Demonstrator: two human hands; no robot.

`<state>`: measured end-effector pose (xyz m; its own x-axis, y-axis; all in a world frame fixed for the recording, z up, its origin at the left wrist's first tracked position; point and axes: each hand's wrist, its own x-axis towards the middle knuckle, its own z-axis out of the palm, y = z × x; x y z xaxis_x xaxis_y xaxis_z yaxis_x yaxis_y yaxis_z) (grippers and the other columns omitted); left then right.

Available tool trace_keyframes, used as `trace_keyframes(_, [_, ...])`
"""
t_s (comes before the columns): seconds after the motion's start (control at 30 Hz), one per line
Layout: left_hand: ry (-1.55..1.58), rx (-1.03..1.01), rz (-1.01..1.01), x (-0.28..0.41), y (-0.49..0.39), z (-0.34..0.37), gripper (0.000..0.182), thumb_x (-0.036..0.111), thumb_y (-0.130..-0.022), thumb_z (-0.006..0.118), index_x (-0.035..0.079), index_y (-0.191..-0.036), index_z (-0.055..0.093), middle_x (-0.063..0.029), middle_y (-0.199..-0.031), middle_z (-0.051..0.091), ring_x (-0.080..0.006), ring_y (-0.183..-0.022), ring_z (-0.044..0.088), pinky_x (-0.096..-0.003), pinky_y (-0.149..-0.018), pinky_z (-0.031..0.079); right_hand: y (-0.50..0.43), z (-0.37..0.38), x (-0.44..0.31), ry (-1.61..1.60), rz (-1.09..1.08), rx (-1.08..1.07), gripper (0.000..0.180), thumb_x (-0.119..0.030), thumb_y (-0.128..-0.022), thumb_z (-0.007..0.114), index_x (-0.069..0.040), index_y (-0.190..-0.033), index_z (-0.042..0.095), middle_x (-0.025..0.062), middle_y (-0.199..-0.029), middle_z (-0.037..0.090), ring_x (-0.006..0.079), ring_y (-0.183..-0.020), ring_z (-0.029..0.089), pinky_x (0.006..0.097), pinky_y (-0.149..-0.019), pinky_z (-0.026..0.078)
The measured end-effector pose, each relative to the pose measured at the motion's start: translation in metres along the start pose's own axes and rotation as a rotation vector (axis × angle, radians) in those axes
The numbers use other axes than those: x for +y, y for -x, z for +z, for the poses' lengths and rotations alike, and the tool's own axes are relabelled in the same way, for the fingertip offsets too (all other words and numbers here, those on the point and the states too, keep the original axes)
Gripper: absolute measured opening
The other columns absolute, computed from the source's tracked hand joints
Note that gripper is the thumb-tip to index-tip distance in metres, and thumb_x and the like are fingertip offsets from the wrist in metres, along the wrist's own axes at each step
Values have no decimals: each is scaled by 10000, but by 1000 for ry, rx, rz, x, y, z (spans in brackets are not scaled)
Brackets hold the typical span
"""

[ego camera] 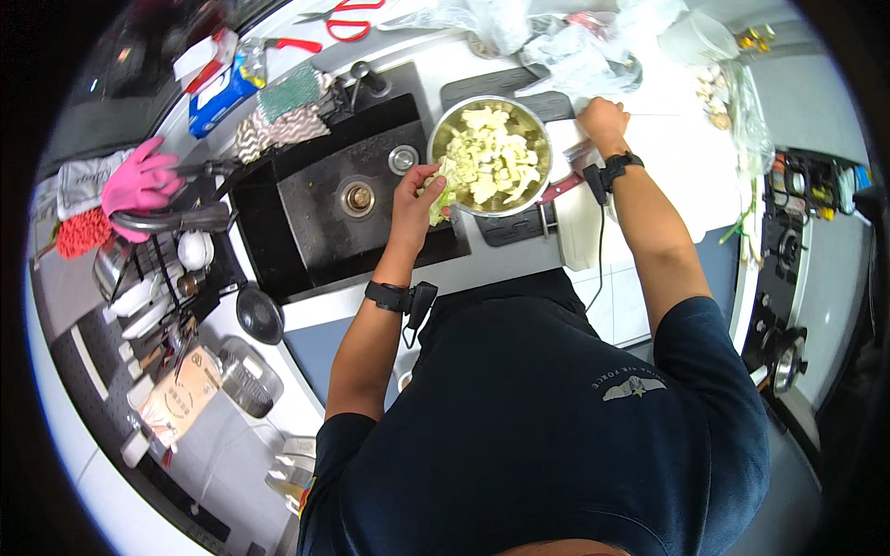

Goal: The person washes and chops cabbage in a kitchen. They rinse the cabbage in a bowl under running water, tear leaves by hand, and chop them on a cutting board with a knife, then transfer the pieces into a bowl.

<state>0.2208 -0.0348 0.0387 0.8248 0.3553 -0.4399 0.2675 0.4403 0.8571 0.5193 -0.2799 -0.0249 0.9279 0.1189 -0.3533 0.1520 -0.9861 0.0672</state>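
My left hand (417,205) pinches a pale green vegetable leaf (442,191) at the left rim of a steel bowl (546,132). Cut pieces of cauliflower (495,151) fill much of the bowl, which stands on a dark ribbed mat (511,231) beside the sink. To the bowl's right, my right hand (603,124) is over the white worktop with its fingers curled; whether they hold anything is hidden. Below that wrist lies a knife with a red handle (560,189), its blade partly covered by the arm.
A black sink (320,208) opens left of the bowl. Clear plastic bags (584,59) lie behind my right hand. Garlic bulbs (710,97) and spring onions (747,222) are at the right. Red-handled scissors (348,28) lie at the back; pink gloves (142,181) hang far left.
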Motion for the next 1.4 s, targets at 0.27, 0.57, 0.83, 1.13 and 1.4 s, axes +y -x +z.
trace_keyframes(0.27, [238, 59, -80, 10, 24, -10, 279, 276, -1017, 493, 60, -1185, 539, -78, -952, 657, -171, -603, 623, -254, -503, 468, -1, -13, -6, -17, 46, 9, 413, -397, -788, 633, -93, -1048, 740, 138, -1127, 700, 340, -1185, 569, 467, -993, 397])
trace_keyframes(0.57, [607, -176, -116, -1, 4, -24, 303, 347, -1006, 503, 95, -1163, 563, -151, -1080, 661, -223, -754, 627, -305, -614, 505, 148, -45, -40, -584, -532, 211, 184, -233, -798, 733, -53, -789, 695, 150, -811, 702, 339, -865, 659, 423, -730, 531])
trace_keyframes(0.83, [521, -473, -112, 14, -13, -21, 301, 305, -990, 530, 77, -1187, 544, -145, -1121, 646, -243, -832, 649, -337, -681, 520, 205, -67, -98, -1126, -789, -64, 490, -55, -822, 719, -68, -1292, 582, 95, -1069, 673, 211, -896, 628, 325, -788, 523])
trace_keyframes(1.13, [-23, -439, -6, 11, -5, -4, 662, 36, -758, 776, 36, -1326, 437, -59, -1244, 518, -157, -1111, 532, -304, -844, 516, 223, -48, -89, -1288, -545, -261, 484, -31, -834, 709, -103, -1294, 575, 42, -875, 614, 134, -864, 592, 276, -766, 498])
trace_keyframes(1.4, [-70, -165, 65, -1, -11, 23, 404, 8, -865, 693, 16, -1218, 497, -64, -1102, 619, -107, -855, 611, -226, -628, 476, 219, -45, -17, -1166, -573, 100, 600, -27, -807, 643, -50, -1384, 483, 217, -1234, 606, 340, -1081, 629, 391, -946, 500])
